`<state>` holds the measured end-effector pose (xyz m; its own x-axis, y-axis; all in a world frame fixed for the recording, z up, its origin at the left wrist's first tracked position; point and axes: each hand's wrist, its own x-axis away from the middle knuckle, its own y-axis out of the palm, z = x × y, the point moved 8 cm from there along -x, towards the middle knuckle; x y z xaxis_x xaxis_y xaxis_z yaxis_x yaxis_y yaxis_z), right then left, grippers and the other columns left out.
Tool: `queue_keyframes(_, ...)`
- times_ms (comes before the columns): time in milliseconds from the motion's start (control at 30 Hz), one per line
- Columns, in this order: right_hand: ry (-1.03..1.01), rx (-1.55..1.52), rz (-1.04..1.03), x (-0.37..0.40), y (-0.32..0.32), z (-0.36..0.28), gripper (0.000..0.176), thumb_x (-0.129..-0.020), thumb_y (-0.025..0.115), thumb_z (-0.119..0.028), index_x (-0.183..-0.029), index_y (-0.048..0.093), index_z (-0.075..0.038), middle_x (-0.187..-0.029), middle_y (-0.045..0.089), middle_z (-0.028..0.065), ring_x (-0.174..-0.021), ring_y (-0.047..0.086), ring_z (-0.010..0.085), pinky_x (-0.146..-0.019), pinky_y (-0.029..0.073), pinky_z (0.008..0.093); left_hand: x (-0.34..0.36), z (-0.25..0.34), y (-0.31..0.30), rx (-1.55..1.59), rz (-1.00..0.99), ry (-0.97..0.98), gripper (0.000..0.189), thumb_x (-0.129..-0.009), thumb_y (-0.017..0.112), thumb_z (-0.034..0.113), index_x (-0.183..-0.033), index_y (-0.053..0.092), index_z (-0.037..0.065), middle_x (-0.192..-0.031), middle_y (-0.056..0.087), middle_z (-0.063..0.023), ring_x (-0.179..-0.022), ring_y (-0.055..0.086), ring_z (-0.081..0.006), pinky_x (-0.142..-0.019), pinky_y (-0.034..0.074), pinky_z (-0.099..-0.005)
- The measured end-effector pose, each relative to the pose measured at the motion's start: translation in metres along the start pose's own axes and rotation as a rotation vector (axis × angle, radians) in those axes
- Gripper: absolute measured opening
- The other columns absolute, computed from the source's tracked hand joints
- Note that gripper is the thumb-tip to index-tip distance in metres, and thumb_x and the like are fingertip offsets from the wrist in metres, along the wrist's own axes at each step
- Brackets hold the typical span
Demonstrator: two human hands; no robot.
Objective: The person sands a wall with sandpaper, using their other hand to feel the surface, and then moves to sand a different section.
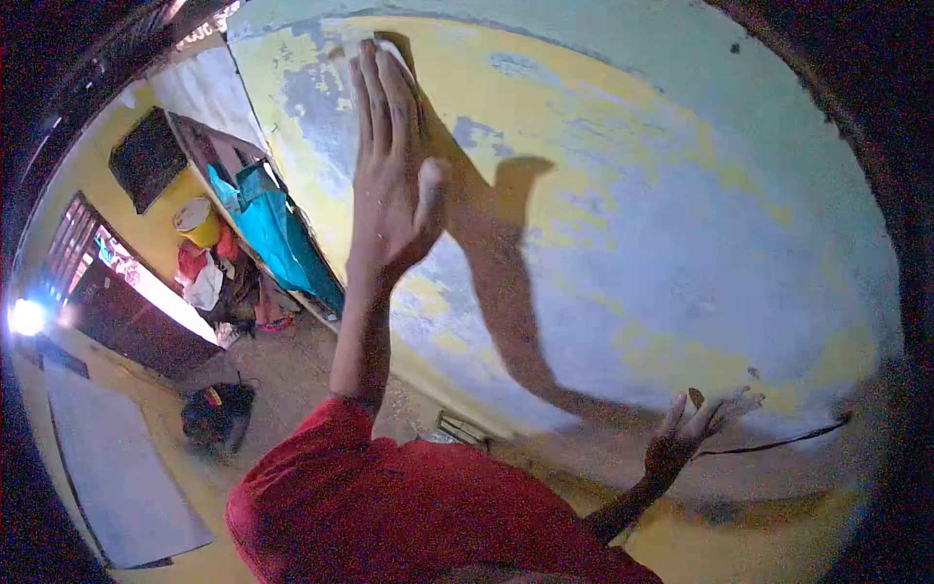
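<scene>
My left hand (394, 170) is raised high against the wall (623, 224), its back toward me and its fingers stretched flat. Under the fingertips it presses a thin white piece (402, 56), like folded paper or cloth; mostly hidden, only its edge shows. The wall has worn yellow paint with large pale, whitish patches. Lower right, my right hand (689, 433) has its fingers spread at the lower part of the wall, holding nothing. A small brown spot (696, 397) shows by its fingers, and a dark cord (778, 444) runs beside it.
At left are a teal sheet (272, 229), a yellow bucket (198, 224) and piled cloths (204, 282). A dark bag (218, 414) lies on the floor. A pale board (122, 467) stands lower left, near a dark door (136, 326). A small metal frame (462, 428) sits by the wall's foot.
</scene>
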<state>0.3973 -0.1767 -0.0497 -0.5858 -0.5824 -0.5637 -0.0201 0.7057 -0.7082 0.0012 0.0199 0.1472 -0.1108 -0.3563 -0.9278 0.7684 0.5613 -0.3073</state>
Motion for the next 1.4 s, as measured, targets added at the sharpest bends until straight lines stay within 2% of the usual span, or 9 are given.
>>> queue_keyframes(267, -0.037, -0.083, -0.05, 0.002, 0.01, 0.003, 0.065, -0.099, 0.054, -0.03, -0.147, 0.028, 0.007, -0.13, 0.055, 0.0237, -0.139, 0.03, 0.0398, -0.119, 0.008, 0.0507, 0.021, -0.008, 0.014, -0.017, -0.007, -0.013, 0.087, -0.096, 0.021, 0.066, -0.155, 0.012, 0.002, -0.16, 0.003, -0.0259, -0.148, 0.0, -0.0439, -0.119, 0.012, -0.0476)
queue_keyframes(433, 0.046, -0.078, -0.089, 0.006, 0.006, -0.001, 0.068, -0.1, 0.053, -0.031, -0.15, 0.025, 0.005, -0.147, 0.039, 0.0258, -0.145, 0.018, 0.0389, -0.119, 0.008, 0.0504, 0.019, 0.01, 0.02, 0.056, 0.044, -0.002, 0.095, -0.094, 0.029, 0.067, -0.151, 0.014, -0.009, -0.158, 0.007, -0.0312, -0.146, 0.0, -0.0493, -0.119, 0.01, -0.0522)
queue_keyframes(700, 0.127, 0.067, -0.062, 0.004, 0.01, 0.024, 0.069, -0.1, 0.051, -0.032, -0.151, 0.022, 0.004, -0.155, 0.025, 0.026, -0.148, 0.01, 0.038, -0.12, 0.007, 0.05, -0.026, 0.006, -0.024, -0.004, 0.126, -0.013, 0.067, -0.098, 0.04, 0.035, -0.151, 0.023, -0.004, -0.159, 0.014, -0.0258, -0.148, 0.008, -0.0436, -0.119, 0.016, -0.0454)
queue_keyframes(833, 0.045, -0.005, -0.051, 0.003, 0.005, 0.005, 0.069, -0.101, 0.05, -0.033, -0.151, 0.021, 0.004, -0.16, 0.008, 0.0247, -0.149, 0.005, 0.0369, -0.12, 0.005, 0.0496, 0.014, 0.017, 0.013, 0.022, 0.063, 0.03, 0.076, -0.097, 0.043, 0.043, -0.151, 0.021, -0.005, -0.16, 0.01, -0.0255, -0.148, 0.004, -0.0441, -0.119, 0.015, -0.0492)
queue_keyframes(1033, -0.017, -0.046, -0.092, 0.005, 0.017, 0.023, 0.068, -0.101, 0.05, -0.031, -0.152, 0.02, 0.002, -0.16, 0.01, 0.024, -0.15, 0.004, 0.0367, -0.12, 0.004, 0.0492, -0.02, 0.003, -0.022, 0.201, 0.1, -0.126, 0.057, -0.098, 0.043, 0.022, -0.144, 0.033, -0.01, -0.155, 0.023, -0.0298, -0.147, 0.012, -0.0432, -0.117, 0.022, -0.0439)
queue_keyframes(1167, -0.074, -0.041, -0.005, 0.007, 0.007, 0.002, 0.069, -0.101, 0.051, -0.032, -0.152, 0.02, 0.002, -0.16, 0.01, 0.0235, -0.15, 0.004, 0.0367, -0.12, 0.005, 0.0495, 0.003, 0.022, 0.004, 0.004, 0.07, -0.027, 0.063, -0.102, 0.032, 0.038, -0.149, 0.029, -0.004, -0.157, 0.019, -0.0257, -0.147, 0.01, -0.0401, -0.118, 0.017, -0.0451)
queue_keyframes(1233, -0.131, -0.023, 0.048, 0.003, -0.001, -0.008, 0.069, -0.1, 0.051, -0.032, -0.152, 0.02, 0.002, -0.161, 0.01, 0.0232, -0.15, 0.005, 0.0366, -0.12, 0.005, 0.0496, -0.007, 0.021, -0.011, 0.101, 0.089, -0.011, 0.061, -0.098, 0.045, 0.027, -0.144, 0.033, -0.01, -0.154, 0.021, -0.031, -0.146, 0.01, -0.0452, -0.118, 0.019, -0.046)
queue_keyframes(1300, -0.064, -0.024, -0.015, -0.002, 0.008, 0.009, 0.071, -0.1, 0.052, -0.033, -0.153, 0.019, 0.001, -0.161, 0.01, 0.0233, -0.15, 0.005, 0.037, -0.12, 0.005, 0.0501, -0.025, -0.004, -0.019, -0.014, 0.115, -0.084, 0.058, -0.103, 0.031, 0.034, -0.144, 0.034, -0.008, -0.15, 0.034, -0.028, -0.144, 0.026, -0.0385, -0.116, 0.025, -0.0415)
queue_keyframes(1400, 0.024, -0.029, -0.085, 0.005, 0.018, 0.021, 0.073, -0.1, 0.052, -0.035, -0.153, 0.019, 0.001, -0.16, 0.009, 0.0237, -0.149, 0.005, 0.0373, -0.12, 0.005, 0.0505, -0.029, 0.007, -0.026, 0.06, 0.226, -0.04, 0.055, -0.1, 0.041, 0.021, -0.143, 0.033, -0.011, -0.154, 0.021, -0.032, -0.146, 0.01, -0.0458, -0.118, 0.019, -0.045)
